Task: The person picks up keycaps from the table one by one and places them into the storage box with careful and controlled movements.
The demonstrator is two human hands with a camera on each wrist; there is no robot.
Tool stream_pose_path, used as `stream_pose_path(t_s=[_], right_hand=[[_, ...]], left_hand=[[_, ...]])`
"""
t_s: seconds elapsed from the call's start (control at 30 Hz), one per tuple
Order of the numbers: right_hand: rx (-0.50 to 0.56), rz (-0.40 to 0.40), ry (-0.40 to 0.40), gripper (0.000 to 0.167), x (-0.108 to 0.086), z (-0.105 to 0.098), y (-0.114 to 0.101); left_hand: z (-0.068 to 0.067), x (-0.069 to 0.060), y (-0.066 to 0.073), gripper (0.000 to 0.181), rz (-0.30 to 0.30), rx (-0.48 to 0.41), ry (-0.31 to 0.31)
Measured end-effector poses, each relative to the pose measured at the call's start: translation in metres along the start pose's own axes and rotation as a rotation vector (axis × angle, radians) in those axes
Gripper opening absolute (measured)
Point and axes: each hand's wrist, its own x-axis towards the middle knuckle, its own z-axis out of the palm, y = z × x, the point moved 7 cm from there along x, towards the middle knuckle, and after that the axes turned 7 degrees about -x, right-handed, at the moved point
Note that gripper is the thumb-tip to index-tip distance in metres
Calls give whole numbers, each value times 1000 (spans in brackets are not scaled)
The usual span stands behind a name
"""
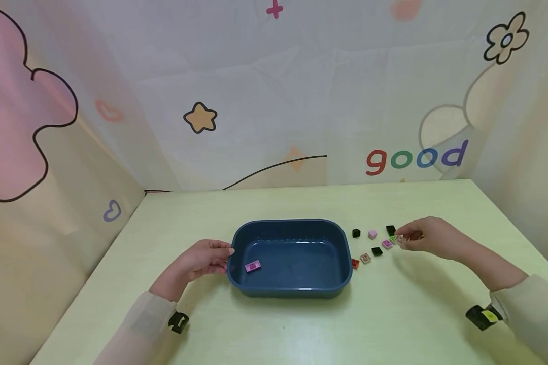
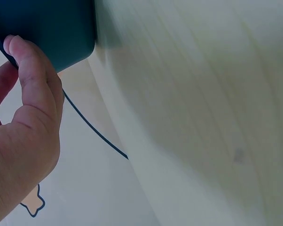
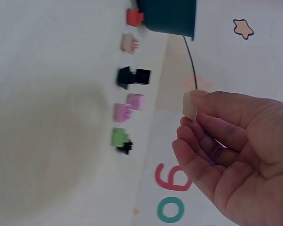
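My left hand grips the left rim of a dark blue rectangular tub; in the left wrist view thumb and fingers lie on either side of its wall. Inside the tub, near the left end, is one small pink toy brick. Over the loose bricks to the tub's right is my right hand. It pinches a small beige toy brick between thumb and fingertips, lifted off the table in the right wrist view. Just beneath it in the head view, a green brick is partly hidden.
Several small bricks lie right of the tub: red, beige, black, pink, light pink and more black ones. The pale table meets a printed cloth backdrop behind.
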Motion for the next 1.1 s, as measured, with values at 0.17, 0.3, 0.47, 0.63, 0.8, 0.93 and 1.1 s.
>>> stream_pose_path(t_s=[0.17, 0.3, 0.47, 0.63, 0.8, 0.93, 1.1], right_hand=[[-16, -12, -1, 36, 3, -19, -10], [-29, -13, 4, 37, 4, -31, -16], [-50, -14, 5, 37, 7, -38, -24], [-64, -36, 3, 37, 8, -40, -32], [-62, -43, -4, 34, 12, -44, -41], [-50, -45, -20, 34, 16, -48, -48], [-50, -72, -32, 34, 20, -52, -58]], left_hand=[[0, 0, 0, 33, -8, 14, 11], [1, 1, 1, 33, -14, 11, 7], [2, 0, 2, 36, -9, 12, 3], [2, -2, 1, 36, -2, 11, -4], [2, -2, 2, 34, -1, 8, -13], [2, -2, 3, 33, 4, 7, -16], [2, -1, 2, 32, 2, -2, -19]])
